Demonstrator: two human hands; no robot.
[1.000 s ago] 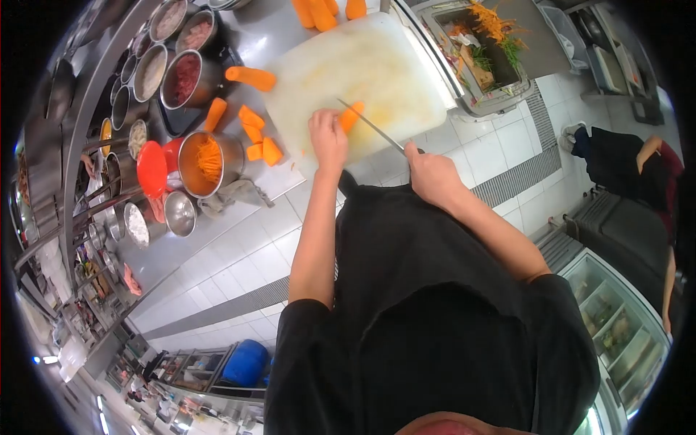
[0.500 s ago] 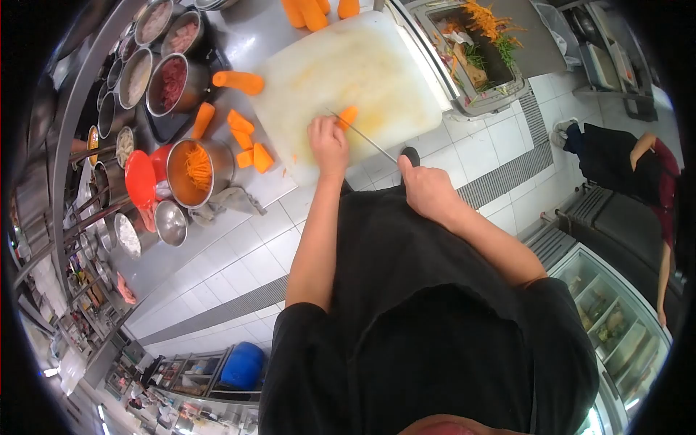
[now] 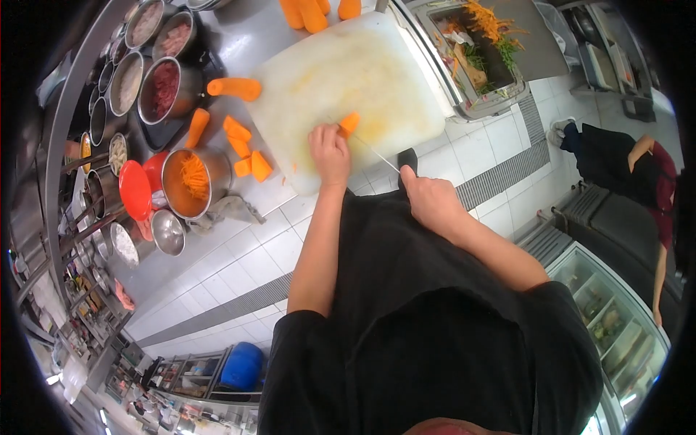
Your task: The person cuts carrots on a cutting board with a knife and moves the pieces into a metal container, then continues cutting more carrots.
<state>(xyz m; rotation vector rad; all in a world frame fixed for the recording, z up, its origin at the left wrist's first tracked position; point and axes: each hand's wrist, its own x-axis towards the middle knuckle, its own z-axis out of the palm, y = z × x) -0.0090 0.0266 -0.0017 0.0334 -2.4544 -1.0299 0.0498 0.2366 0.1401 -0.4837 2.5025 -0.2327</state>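
On the white cutting board (image 3: 319,76), my left hand (image 3: 330,154) is closed with curled fingers against a chunk of peeled carrot (image 3: 349,123). My right hand (image 3: 433,197) grips a kitchen knife (image 3: 378,154) by its dark handle, near the board's front edge. The thin blade reaches up and left to the carrot; its tip is hidden by the carrot or my fingers. Left of the board lie several cut carrot chunks (image 3: 241,147) and a longer peeled carrot (image 3: 235,88).
A steel pot (image 3: 210,181) holds orange carrot strips. Several steel containers, one with red meat (image 3: 166,88), stand at left. Right of the board is a bin of peelings (image 3: 475,61). Another person (image 3: 623,163) stands at far right. More carrots (image 3: 308,13) lie behind the board.
The knife blade has shifted: its tip showed left of the carrot chunk before, and now the blade ends at the chunk's right side. The view has moved slightly.
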